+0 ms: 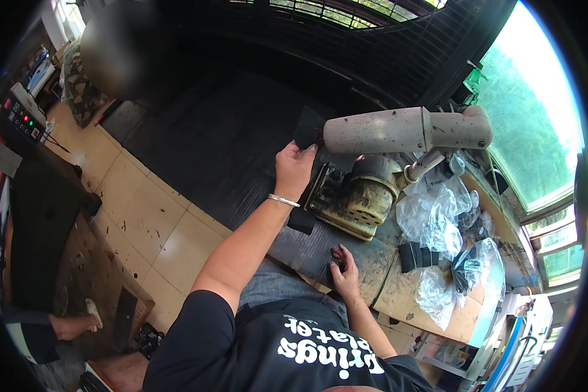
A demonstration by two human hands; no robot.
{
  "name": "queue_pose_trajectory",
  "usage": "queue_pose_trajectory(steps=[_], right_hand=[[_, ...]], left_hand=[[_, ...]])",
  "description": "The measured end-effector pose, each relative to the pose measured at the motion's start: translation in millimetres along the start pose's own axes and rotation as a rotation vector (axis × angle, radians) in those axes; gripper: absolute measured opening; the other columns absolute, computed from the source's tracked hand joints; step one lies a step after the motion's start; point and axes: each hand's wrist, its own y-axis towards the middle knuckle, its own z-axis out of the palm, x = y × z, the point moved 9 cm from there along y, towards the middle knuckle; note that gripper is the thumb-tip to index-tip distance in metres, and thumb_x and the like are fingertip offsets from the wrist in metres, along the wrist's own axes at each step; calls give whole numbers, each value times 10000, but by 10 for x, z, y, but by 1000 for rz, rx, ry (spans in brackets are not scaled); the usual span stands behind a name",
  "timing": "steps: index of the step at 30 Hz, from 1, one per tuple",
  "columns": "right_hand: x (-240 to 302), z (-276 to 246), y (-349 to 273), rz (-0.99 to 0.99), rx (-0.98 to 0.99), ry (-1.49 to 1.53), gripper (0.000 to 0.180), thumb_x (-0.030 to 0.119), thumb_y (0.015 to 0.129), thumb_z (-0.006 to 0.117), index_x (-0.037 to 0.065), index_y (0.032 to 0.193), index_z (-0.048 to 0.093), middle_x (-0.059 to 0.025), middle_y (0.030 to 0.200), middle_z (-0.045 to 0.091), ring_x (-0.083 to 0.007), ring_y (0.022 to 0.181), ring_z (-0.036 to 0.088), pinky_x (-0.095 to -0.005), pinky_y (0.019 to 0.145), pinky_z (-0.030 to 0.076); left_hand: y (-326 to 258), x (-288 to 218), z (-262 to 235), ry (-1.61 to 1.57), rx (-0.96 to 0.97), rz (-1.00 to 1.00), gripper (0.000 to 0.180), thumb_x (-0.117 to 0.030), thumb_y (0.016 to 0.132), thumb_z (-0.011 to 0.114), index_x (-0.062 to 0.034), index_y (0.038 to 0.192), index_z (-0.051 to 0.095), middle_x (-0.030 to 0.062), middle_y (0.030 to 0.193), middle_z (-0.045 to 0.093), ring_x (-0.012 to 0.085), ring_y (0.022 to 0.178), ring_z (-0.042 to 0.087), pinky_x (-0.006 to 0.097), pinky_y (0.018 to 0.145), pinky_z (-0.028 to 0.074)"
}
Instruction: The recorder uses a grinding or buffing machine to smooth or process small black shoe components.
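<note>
My left hand reaches up to the end of a grey tubular machine head. Its thumb and fingers pinch a small black fabric piece against or just beside that end; exact contact is hard to see. My right hand rests low by the near table edge, fingers loosely bent and apart, with nothing visible in it. Between the hands stands the machine's grimy, rounded body on its worn base. Another small black piece lies on the table beside that base.
Clear plastic bags and a black roll-like bundle crowd the table right of the machine. A dark sheet-covered table stretches to the left. Far left, a control box has lit buttons. Another person's leg shows lower left.
</note>
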Motion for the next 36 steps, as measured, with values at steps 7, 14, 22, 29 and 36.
queue_pose_trajectory(steps=[7,14,22,29,36], right_hand=[[-55,-14,-4,0,-2,1,552,-8,854,589,-5,1384,435,-168,1246,614,-231,1168,586,-324,1029,417],[-52,4,0,2,6,14,546,-6,853,588,-6,1379,441,-162,1247,612,-226,1171,584,-322,1030,416],[-78,-23,-2,10,-3,19,545,-12,847,583,-6,1374,445,-160,1246,615,-231,1177,582,-324,1033,415],[-48,-18,-5,1,4,-8,541,-7,851,587,-7,1373,446,-158,1236,621,-226,1163,588,-322,1026,419],[-49,-21,-5,-6,2,-7,535,-1,855,589,-6,1371,449,-157,1233,624,-224,1153,593,-321,1020,422]], left_hand=[[-115,19,109,62,38,-56,176,-30,901,624,63,1049,650,58,958,715,66,851,624,228,766,491],[-210,375,194,-37,110,-144,195,-15,905,616,52,1085,650,6,945,692,29,823,585,203,740,475],[-246,183,206,-25,92,-115,191,-12,914,609,46,1092,645,3,956,683,20,834,577,188,733,469],[-211,12,53,29,41,-54,139,-22,913,624,52,1030,638,38,951,700,47,837,611,201,746,480],[-236,35,1,29,8,-57,72,-74,899,678,-7,886,654,-42,784,638,18,703,528,197,639,410]])
